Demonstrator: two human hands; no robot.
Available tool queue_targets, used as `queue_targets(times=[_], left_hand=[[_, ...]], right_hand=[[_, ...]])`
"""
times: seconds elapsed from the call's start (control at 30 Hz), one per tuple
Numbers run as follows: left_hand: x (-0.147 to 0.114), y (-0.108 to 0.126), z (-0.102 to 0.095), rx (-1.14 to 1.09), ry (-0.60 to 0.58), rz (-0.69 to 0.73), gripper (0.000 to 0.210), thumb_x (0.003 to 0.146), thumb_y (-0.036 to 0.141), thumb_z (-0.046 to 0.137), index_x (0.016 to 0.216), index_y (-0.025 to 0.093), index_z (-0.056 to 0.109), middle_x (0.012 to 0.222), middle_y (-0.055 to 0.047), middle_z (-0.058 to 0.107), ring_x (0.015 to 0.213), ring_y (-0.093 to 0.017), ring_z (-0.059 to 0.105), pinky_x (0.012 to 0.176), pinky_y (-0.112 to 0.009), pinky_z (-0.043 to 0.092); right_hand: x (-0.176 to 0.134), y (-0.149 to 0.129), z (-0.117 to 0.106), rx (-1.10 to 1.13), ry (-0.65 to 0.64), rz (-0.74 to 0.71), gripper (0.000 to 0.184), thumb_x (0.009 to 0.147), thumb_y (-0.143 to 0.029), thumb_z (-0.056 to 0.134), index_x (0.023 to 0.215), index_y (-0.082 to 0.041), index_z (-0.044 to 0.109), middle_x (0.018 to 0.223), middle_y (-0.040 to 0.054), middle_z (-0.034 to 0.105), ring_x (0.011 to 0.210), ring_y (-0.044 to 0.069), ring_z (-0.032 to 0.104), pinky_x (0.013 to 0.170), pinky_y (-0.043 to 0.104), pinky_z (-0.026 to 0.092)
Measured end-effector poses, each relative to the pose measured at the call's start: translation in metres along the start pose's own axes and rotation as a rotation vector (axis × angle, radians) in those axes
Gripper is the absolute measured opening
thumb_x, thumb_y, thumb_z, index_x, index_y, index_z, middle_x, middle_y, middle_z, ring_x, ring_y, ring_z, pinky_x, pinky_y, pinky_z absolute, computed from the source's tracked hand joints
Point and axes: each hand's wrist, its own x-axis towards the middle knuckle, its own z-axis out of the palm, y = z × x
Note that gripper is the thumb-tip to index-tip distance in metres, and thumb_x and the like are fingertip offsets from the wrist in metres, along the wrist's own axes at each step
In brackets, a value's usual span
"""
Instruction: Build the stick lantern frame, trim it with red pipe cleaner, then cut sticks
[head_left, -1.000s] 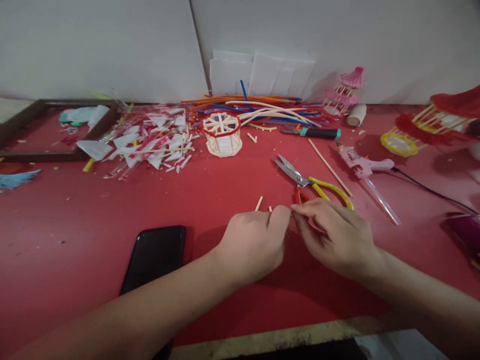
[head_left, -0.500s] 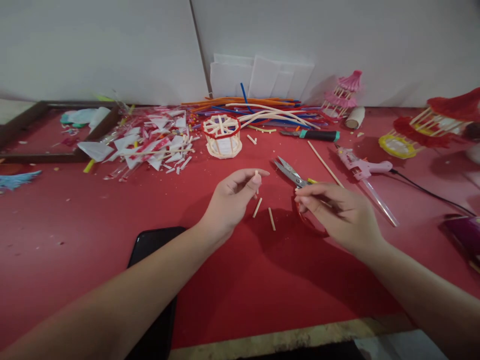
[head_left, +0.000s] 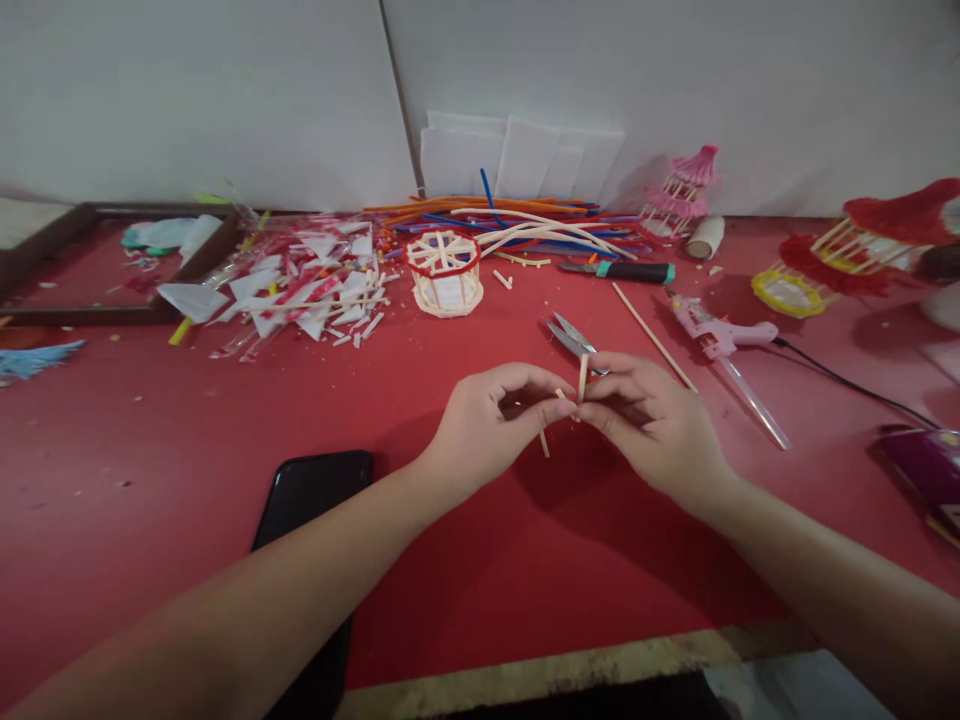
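My two hands meet over the middle of the red table. Between the thumb and fingers of my left hand (head_left: 499, 420) is a short wooden stick, its tip showing beside the thumb. My right hand (head_left: 645, 415) pinches another short wooden stick (head_left: 583, 378), held nearly upright. The fingertips of both hands almost touch. Below my left fingers, a loose stick piece (head_left: 545, 444) lies on the table. Scissors (head_left: 571, 338) with open blades lie just beyond, their handles mostly hidden by my right hand.
A small stick frame with a red rim (head_left: 444, 272) stands ahead. Behind it lie coloured pipe cleaners (head_left: 540, 230). To the right are a utility knife (head_left: 637, 272), a long stick (head_left: 652, 335) and a pink glue gun (head_left: 720, 335). A black phone (head_left: 315, 490) lies near my left forearm.
My left hand has moved right and my right hand slightly left, bringing their fingertips together. An upright stick now shows in my right hand. My hands cover more of the scissors.
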Motion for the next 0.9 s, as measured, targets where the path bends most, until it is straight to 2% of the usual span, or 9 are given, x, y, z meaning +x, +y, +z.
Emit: queue_targets(times=[0.07, 0.2, 0.4, 0.53, 0.73, 0.83, 0.9], left_hand=[[-0.0009, -0.0017, 0.0014, 0.034, -0.009, 0.015, 0.012, 0.079, 0.026, 0.072, 0.084, 0.016, 0.067, 0.08, -0.002, 0.073, 0.071, -0.013, 0.069, 0.067, -0.023, 0.056], [-0.0012, -0.0032, 0.001, 0.087, -0.013, 0.041, 0.01, 0.081, 0.024, 0.071, 0.085, 0.016, 0.066, 0.08, -0.001, 0.073, 0.072, -0.012, 0.069, 0.068, -0.021, 0.056], [-0.0028, -0.0046, 0.0007, 0.086, 0.004, 0.045, 0.013, 0.082, 0.027, 0.07, 0.085, 0.017, 0.064, 0.082, -0.002, 0.072, 0.074, -0.013, 0.069, 0.068, -0.022, 0.055], [-0.0038, -0.0022, 0.0026, 0.119, 0.024, 0.021, 0.016, 0.08, 0.025, 0.072, 0.088, 0.018, 0.062, 0.082, -0.001, 0.071, 0.073, -0.012, 0.068, 0.065, -0.021, 0.054], [-0.0004, 0.0013, 0.0014, 0.148, 0.021, 0.126, 0.011, 0.079, 0.027, 0.074, 0.082, 0.019, 0.068, 0.077, 0.001, 0.069, 0.072, -0.01, 0.065, 0.065, -0.017, 0.052], [0.0031, 0.0012, -0.0013, 0.216, 0.042, 0.141, 0.009, 0.077, 0.025, 0.076, 0.075, 0.019, 0.07, 0.077, 0.001, 0.069, 0.074, -0.01, 0.064, 0.065, -0.016, 0.051], [0.0052, 0.0006, -0.0029, 0.23, 0.058, 0.101, 0.009, 0.078, 0.023, 0.075, 0.073, 0.019, 0.069, 0.076, 0.001, 0.07, 0.073, -0.01, 0.065, 0.064, -0.016, 0.051]], right_hand=[[-0.0011, 0.0004, 0.0016, 0.0, 0.019, -0.008, 0.029, 0.087, -0.029, 0.067, 0.113, -0.021, 0.061, 0.085, 0.0034, 0.075, 0.078, 0.018, 0.072, 0.07, 0.031, 0.058], [0.0012, 0.0004, 0.0013, -0.062, -0.017, -0.113, 0.01, 0.089, -0.023, 0.063, 0.098, -0.021, 0.067, 0.09, 0.0026, 0.076, 0.082, 0.016, 0.073, 0.075, 0.028, 0.058], [0.0018, 0.0002, 0.0002, -0.236, -0.026, -0.322, 0.017, 0.091, -0.02, 0.059, 0.102, -0.025, 0.071, 0.092, 0.0012, 0.078, 0.079, 0.016, 0.074, 0.07, 0.028, 0.058], [-0.0004, -0.0008, 0.0022, -0.301, -0.076, -0.312, 0.021, 0.087, -0.018, 0.061, 0.105, -0.022, 0.069, 0.097, 0.0026, 0.078, 0.084, 0.017, 0.073, 0.073, 0.028, 0.057], [0.0027, -0.0016, 0.0052, -0.267, -0.043, -0.315, 0.018, 0.091, -0.017, 0.054, 0.095, -0.022, 0.071, 0.096, 0.0038, 0.075, 0.087, 0.017, 0.07, 0.077, 0.03, 0.054], [0.0057, -0.0011, 0.0055, -0.238, -0.091, -0.247, 0.016, 0.092, -0.019, 0.055, 0.088, -0.022, 0.07, 0.085, 0.0027, 0.073, 0.078, 0.015, 0.068, 0.072, 0.028, 0.052], [0.0074, 0.0005, 0.0058, -0.234, -0.107, -0.19, 0.015, 0.091, -0.019, 0.056, 0.087, -0.023, 0.07, 0.083, 0.002, 0.073, 0.078, 0.016, 0.067, 0.072, 0.029, 0.051]])
